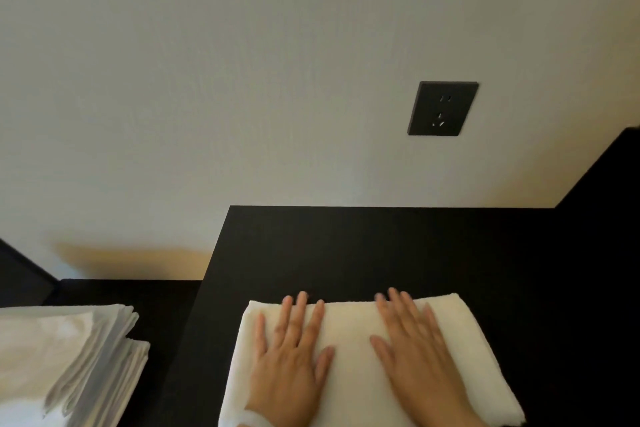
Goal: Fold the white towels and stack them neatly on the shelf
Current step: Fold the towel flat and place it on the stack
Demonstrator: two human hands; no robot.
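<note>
Plain wall point(207, 80), black wooden top point(381, 246) in front of us. Our left hand point(291, 354) and right hand point(412, 350) both lie flat, fingers spread, on the folded white terry towel point(349, 326) right under them, long axis running hand to hand. The stack of folded white cloths point(69, 350) sits lower, out past the left hand, so that hand's nearer.

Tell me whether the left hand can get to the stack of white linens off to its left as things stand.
Probably yes. The left hand lies flat on the folded towel, holding nothing, and the stack sits to its left with only dark surface between them.
</note>
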